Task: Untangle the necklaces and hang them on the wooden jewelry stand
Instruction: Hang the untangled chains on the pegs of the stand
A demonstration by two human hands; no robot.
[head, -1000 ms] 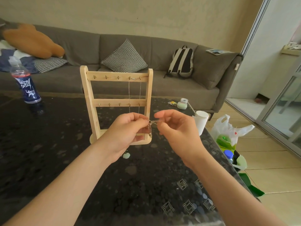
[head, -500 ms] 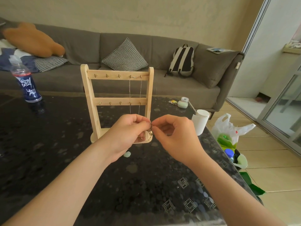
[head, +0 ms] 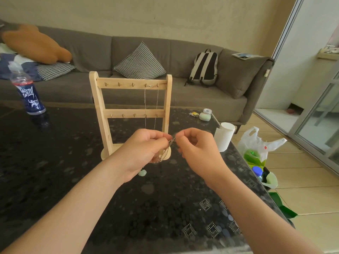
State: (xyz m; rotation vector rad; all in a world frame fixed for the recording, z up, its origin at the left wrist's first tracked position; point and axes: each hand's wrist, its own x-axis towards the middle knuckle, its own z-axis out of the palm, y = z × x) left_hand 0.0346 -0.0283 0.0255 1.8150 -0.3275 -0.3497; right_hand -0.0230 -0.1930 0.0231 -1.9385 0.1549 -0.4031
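Head view: left hand [head: 141, 149] and right hand [head: 198, 153] pinch necklace chain [head: 167, 149] (bottle [head: 27, 92] label illegible).

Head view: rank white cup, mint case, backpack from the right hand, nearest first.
1. White cup, just right of the right hand.
2. Mint case, farther back on the table.
3. Backpack, on the sofa beyond.

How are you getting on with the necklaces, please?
Left hand and right hand both pinch the tangled chain, in front of the wooden stand. One necklace hangs from the top bar. Three top hooks free.
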